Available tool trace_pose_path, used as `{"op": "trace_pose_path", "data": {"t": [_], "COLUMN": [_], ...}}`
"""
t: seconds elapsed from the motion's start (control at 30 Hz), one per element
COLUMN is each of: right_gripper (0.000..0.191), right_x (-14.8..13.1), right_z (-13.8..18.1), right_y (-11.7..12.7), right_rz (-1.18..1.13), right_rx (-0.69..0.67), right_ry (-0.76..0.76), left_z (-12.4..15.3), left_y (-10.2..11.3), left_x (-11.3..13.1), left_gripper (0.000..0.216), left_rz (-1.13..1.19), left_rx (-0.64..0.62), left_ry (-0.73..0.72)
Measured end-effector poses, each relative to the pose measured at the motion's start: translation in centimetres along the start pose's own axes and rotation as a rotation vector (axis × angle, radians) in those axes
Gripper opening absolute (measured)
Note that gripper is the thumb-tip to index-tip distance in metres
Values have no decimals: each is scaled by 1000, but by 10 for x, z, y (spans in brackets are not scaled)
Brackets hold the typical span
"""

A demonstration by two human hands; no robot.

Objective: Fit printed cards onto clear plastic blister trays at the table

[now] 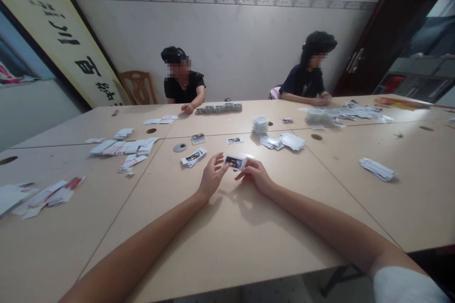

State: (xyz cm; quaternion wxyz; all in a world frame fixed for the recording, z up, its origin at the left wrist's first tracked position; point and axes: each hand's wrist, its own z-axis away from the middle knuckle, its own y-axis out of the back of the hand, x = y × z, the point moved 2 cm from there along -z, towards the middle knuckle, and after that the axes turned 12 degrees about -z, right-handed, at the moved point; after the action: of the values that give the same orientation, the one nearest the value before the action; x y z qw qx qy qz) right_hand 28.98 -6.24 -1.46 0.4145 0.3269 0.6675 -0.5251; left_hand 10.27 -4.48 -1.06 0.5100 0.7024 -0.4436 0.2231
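Observation:
A small printed card (234, 163) with a white border and a dark picture is held up above the table between my two hands. My left hand (211, 177) has its thumb on the card's left edge, with the fingers raised beside it. At the card's right edge, my right hand (259, 176) grips it between thumb and fingers. Something clear and shiny shows behind the card by the right fingertips; I cannot tell what it is. Just beyond lies another printed card (234, 140). To the left is a small stack of similar cards (194, 156).
Nearby sit a clear plastic case (198, 139), a grey cable-hole cover (180, 147) and stacked clear cases (260, 125). White paper pieces (124, 147) spread at left, more packets (292, 141) at right. Two people (185, 80) sit across the table by a row of packed cases (219, 108).

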Motion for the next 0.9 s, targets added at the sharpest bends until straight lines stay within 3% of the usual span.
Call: {"op": "trace_pose_path", "data": {"t": [0.13,0.3,0.57,0.77,0.9], "right_gripper": [21,14,33,38,15], "right_x": [2,3,4,-1,-7], "right_z": [-1,-2,-2,6,13], "right_y": [3,4,9,11,0], "right_rz": [-47,-34,199,382,460], "right_rx": [52,113,233,362,252], "right_ry": [-1,-2,113,337,414], "left_z": [-5,-5,-2,1,5], "left_y": [-1,0,0,3,7], "left_x": [-11,-11,-3,7,15], "left_gripper": [30,30,29,24,22], "left_rz": [107,177,213,181,84], "left_rx": [-103,-156,-175,-74,51], "left_ry": [77,105,114,91,18]}}
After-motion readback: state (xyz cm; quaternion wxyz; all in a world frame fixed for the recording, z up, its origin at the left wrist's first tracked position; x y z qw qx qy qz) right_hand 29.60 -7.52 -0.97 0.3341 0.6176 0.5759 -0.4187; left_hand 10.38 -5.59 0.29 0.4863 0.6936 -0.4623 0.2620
